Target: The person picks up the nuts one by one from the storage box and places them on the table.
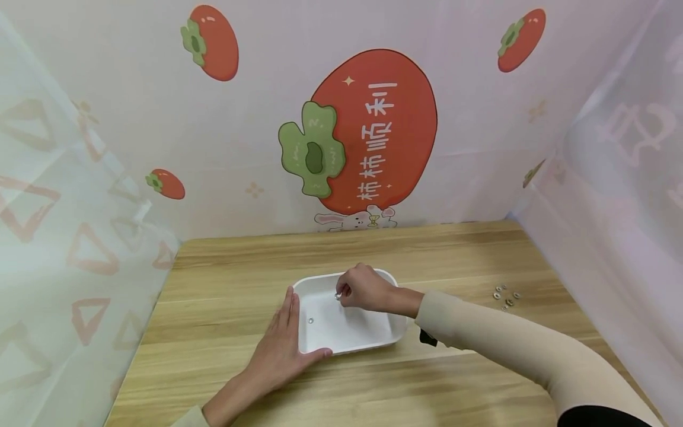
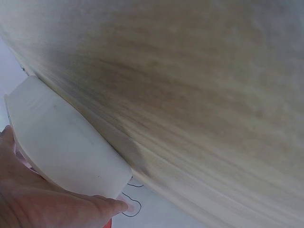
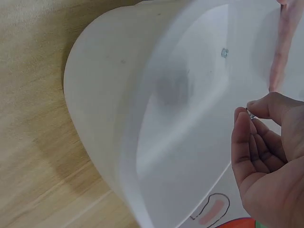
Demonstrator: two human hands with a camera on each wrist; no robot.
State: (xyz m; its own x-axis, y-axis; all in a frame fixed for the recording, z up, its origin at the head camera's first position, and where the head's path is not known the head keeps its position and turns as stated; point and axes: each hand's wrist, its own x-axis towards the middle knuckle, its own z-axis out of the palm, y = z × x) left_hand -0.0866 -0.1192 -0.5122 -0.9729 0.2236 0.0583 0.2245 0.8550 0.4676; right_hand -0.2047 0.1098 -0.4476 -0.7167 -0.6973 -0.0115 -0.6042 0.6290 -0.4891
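Observation:
A white rectangular tray (image 1: 350, 326) stands on the wooden table. My left hand (image 1: 277, 347) rests against its left side, fingers straight along the rim and thumb stretched along the front edge. In the left wrist view, that hand (image 2: 57, 202) lies along the tray's outer wall (image 2: 66, 137). Over the tray's inside is my right hand (image 1: 365, 289), whose thumb and index finger pinch a small shiny metal nut (image 3: 251, 115). Another small nut (image 1: 311, 321) lies on the tray floor towards the left.
Several small metal nuts (image 1: 509, 302) lie loose in a group on the table to the right of the tray, beyond the right forearm. Behind the table (image 1: 224, 279) hangs a pale curtain (image 1: 256, 118) printed with red persimmons, and similar sheets close off both sides.

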